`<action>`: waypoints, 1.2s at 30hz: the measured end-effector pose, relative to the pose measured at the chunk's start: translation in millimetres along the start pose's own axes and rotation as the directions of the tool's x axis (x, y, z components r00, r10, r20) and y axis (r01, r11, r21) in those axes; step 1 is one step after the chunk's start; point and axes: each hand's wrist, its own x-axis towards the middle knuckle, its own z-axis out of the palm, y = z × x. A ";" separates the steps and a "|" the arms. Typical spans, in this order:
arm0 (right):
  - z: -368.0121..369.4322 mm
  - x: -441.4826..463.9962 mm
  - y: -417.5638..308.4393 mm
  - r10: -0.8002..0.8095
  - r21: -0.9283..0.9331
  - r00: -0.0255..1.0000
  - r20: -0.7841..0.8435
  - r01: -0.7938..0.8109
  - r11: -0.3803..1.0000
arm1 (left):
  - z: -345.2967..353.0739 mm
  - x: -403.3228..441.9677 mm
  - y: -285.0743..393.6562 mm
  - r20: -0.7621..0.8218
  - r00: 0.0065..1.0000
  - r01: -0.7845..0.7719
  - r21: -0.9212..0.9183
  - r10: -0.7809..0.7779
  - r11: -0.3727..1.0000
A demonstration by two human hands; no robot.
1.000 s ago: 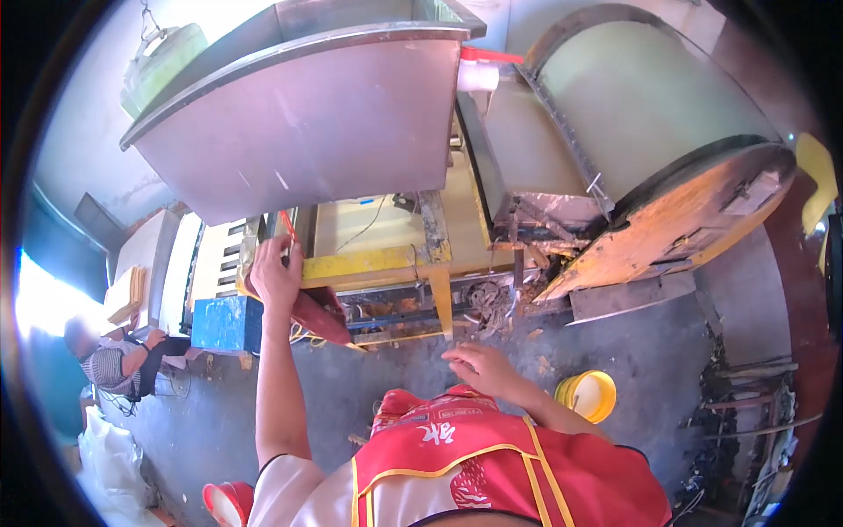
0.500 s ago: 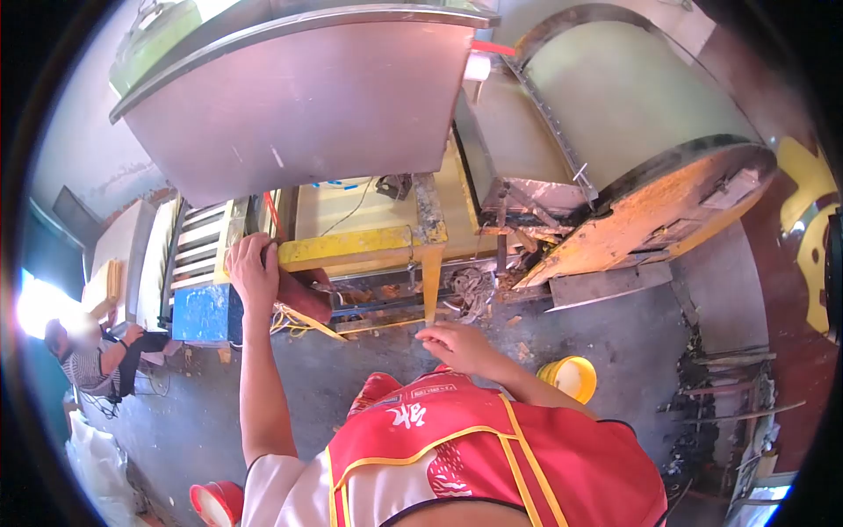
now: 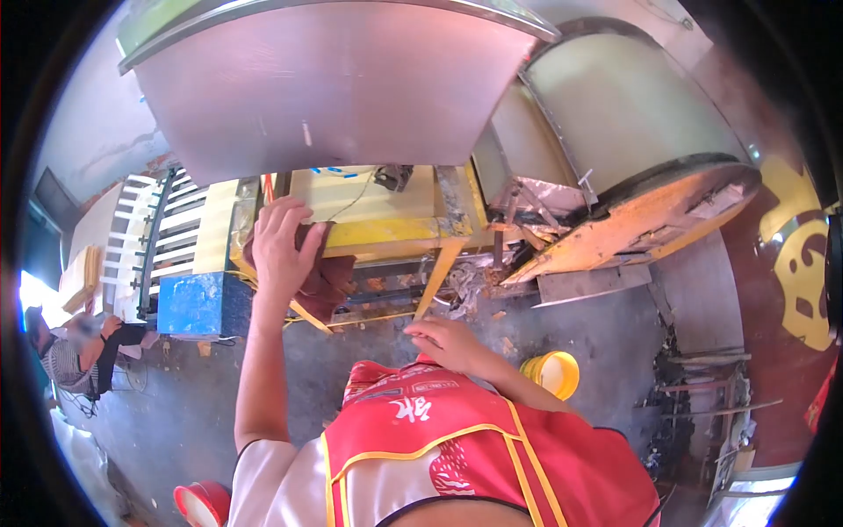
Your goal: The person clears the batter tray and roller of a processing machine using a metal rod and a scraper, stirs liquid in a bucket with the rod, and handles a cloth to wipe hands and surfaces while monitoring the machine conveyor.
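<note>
My left hand reaches forward to the near left corner of a yellow metal frame. Its fingers and thumb grip a dark reddish-brown cloth, part of which hangs down below the frame's bar. The hand covers some of the cloth. In front of the red apron, my right hand hovers with its fingers loosely stretched to the left and nothing in them.
A large metal hopper overhangs the frame. A big drum stands at the right, above a yellow bucket on the floor. A blue box and white slats lie left, near a seated person. A red bucket sits lower left.
The view has shifted slightly. My left hand has come from the frame's corner onto the brown cloth, which now shows bunched higher at the bar. My right hand stays near the apron.
</note>
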 end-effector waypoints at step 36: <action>63.0 21.2 -56.8 -0.019 -0.169 1.000 0.005 0.019 0.985 | 4.3 -63.1 -82.7 -0.310 0.868 0.426 0.060 -0.389 0.903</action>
